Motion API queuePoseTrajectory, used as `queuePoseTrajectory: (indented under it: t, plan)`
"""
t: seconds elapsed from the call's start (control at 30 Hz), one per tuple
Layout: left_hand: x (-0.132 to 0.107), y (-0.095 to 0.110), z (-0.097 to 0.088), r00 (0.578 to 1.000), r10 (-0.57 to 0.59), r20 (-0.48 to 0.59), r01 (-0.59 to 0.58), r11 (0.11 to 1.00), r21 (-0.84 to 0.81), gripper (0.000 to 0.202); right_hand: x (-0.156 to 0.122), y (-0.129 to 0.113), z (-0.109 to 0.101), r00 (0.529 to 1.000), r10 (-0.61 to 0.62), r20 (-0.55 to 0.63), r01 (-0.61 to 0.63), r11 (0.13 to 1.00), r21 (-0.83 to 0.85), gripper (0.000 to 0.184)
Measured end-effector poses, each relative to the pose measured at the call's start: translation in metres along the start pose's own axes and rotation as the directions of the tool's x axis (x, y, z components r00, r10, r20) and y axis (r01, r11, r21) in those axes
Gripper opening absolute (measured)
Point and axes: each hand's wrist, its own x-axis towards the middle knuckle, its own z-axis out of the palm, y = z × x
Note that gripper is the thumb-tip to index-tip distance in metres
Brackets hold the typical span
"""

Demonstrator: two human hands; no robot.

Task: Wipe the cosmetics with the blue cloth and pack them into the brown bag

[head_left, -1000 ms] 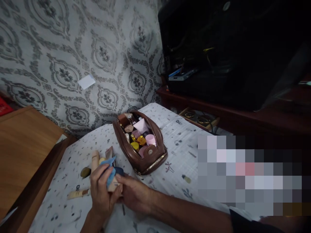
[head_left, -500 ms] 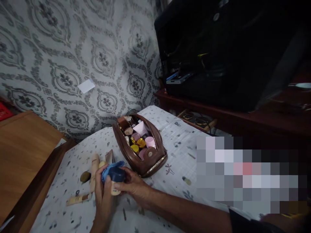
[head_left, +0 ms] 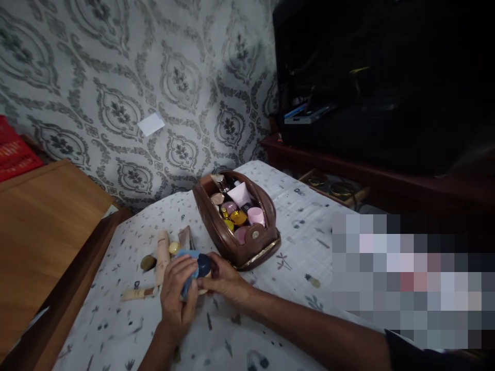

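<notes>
My right hand (head_left: 230, 284) grips a small beige bottle with a dark blue cap (head_left: 204, 265). Fingers of my left hand (head_left: 176, 288) are wrapped around a blue cloth (head_left: 189, 283), pressing it against the bottle's side. Just beyond my hands stands an unzipped brown leather cosmetic bag (head_left: 228, 250), full of jars and tubes, among them a pink-lidded jar (head_left: 256, 216). Left of my hands lie a beige tube (head_left: 163, 245), a brownish tube (head_left: 186, 238), a pale yellow round piece (head_left: 174, 248), a dark olive round item (head_left: 148, 263) and a slim beige tube (head_left: 137, 294).
Everything rests on a white patterned sheet (head_left: 301, 309). A wooden cabinet (head_left: 58, 216) borders it on the left. Behind is a patterned wall (head_left: 135, 77); at right stand a dark screen (head_left: 367, 103) and an open drawer (head_left: 332, 190). A blurred patch hides the right side.
My left hand has shifted over the top of the cloth, covering more of the bottle. The view has turned slightly, so the surroundings sit farther right and a little higher.
</notes>
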Motion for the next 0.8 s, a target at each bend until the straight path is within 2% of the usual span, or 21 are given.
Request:
queuePoseTrajectory:
  t: [0.07,0.17,0.23,0.3,0.4,0.47,0.6,0.7,0.8]
  plan:
    - [0.002,-0.002,-0.003,0.999,0.009,0.031,-0.009,1.0,-0.011,0.029,0.001,0.0,-0.001,1.0,-0.014,0.023,0.015,1.0,-0.025,0.064]
    - [0.004,-0.004,-0.004,0.989,-0.14,0.049,0.144,0.986,-0.085,0.024,-0.001,-0.002,0.0,0.994,-0.063,0.091,0.068,0.997,-0.048,0.065]
    - [0.005,-0.004,-0.005,0.952,-0.294,0.082,0.303,0.942,-0.144,0.024,-0.003,-0.004,0.002,0.986,-0.069,0.149,0.084,0.992,-0.095,0.066]
    - [0.006,-0.002,-0.005,0.894,-0.431,0.125,0.448,0.872,-0.197,0.027,-0.005,-0.005,0.003,0.983,-0.069,0.172,0.091,0.988,-0.128,0.068]
    - [0.007,-0.001,-0.005,0.826,-0.545,0.147,0.564,0.787,-0.252,0.036,-0.005,-0.003,0.002,0.986,-0.087,0.142,0.109,0.982,-0.152,0.072]
    - [0.006,-0.001,-0.004,0.815,-0.562,0.145,0.578,0.769,-0.273,0.042,-0.004,-0.003,0.001,0.987,-0.098,0.126,0.121,0.975,-0.184,0.076]
    - [0.004,-0.004,-0.004,0.829,-0.537,0.157,0.558,0.774,-0.299,0.054,-0.002,-0.002,-0.001,0.988,-0.111,0.111,0.133,0.967,-0.219,0.076]
    - [0.004,-0.009,-0.006,0.859,-0.446,0.25,0.506,0.811,-0.295,0.063,-0.001,-0.001,-0.002,0.982,-0.158,0.099,0.178,0.953,-0.243,0.071]
    - [0.005,-0.015,-0.011,0.869,-0.32,0.376,0.421,0.879,-0.224,0.062,-0.001,0.0,-0.004,0.975,-0.213,0.066,0.222,0.902,-0.371,0.06]
